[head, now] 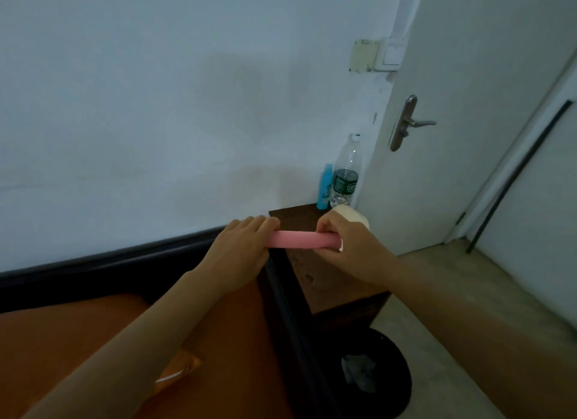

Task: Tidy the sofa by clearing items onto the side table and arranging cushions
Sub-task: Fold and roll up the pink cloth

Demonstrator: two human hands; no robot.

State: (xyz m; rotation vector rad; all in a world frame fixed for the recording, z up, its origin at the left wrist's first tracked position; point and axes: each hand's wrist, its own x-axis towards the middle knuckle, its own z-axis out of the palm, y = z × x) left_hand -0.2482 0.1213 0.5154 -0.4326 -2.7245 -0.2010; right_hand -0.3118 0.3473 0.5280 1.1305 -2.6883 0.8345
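Held level over the near-left corner of the dark wooden side table (290,214): a flat pink folded item (301,240), exact kind unclear, pinched at each end. Left hand (242,250) curled over the nine o'clock end, fingers (265,223) closed on it; right hand (349,247) clamped on the three o'clock end. Just behind the right hand, a white tape roll (354,217); at one o'clock, a clear water bottle (346,175) and a blue bottle (325,186) against the wall. Orange sofa cushion (93,340) below. Best done by keeping the item level, lowering onto bare tabletop short of the bottles, releasing both ends together.
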